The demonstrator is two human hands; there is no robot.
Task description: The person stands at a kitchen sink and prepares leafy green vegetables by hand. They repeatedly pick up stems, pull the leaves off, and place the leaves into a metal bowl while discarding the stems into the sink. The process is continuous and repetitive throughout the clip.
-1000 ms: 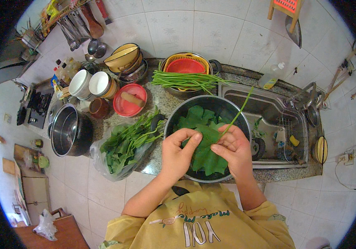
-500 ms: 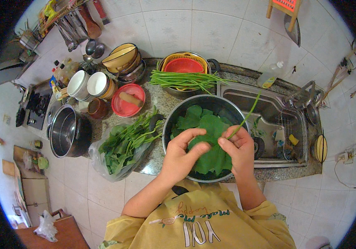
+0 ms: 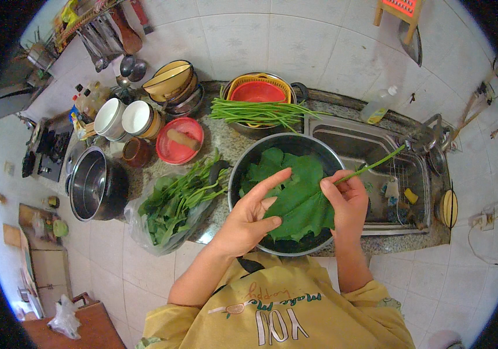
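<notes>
A broad green leaf (image 3: 298, 206) lies over the large metal pot (image 3: 233, 166). My right hand (image 3: 348, 200) pinches it at the base of its long stalk (image 3: 380, 160), which points up and right over the sink. At the leaf's left edge is my left hand (image 3: 249, 215), index finger stretched out and thumb apart from it, the thumb tip touching the leaf. More green leaves (image 3: 272, 160) lie inside the pot, partly hidden. Left of the pot, a clear plastic bag (image 3: 144, 235) holds leafy stems (image 3: 170, 203).
Behind the pot, long green beans (image 3: 260, 113) lie across a yellow basket (image 3: 287, 84). The steel sink (image 3: 371, 131) is on the right, with a bottle (image 3: 381, 104) at its back edge. A dark pot (image 3: 98, 183), bowls (image 3: 138, 118) and a red basin (image 3: 180, 141) stand left.
My right hand has shifted slightly right, and the stalk has swung from upright to slanting right. The leaf now faces up more fully, and my left index finger has stretched out.
</notes>
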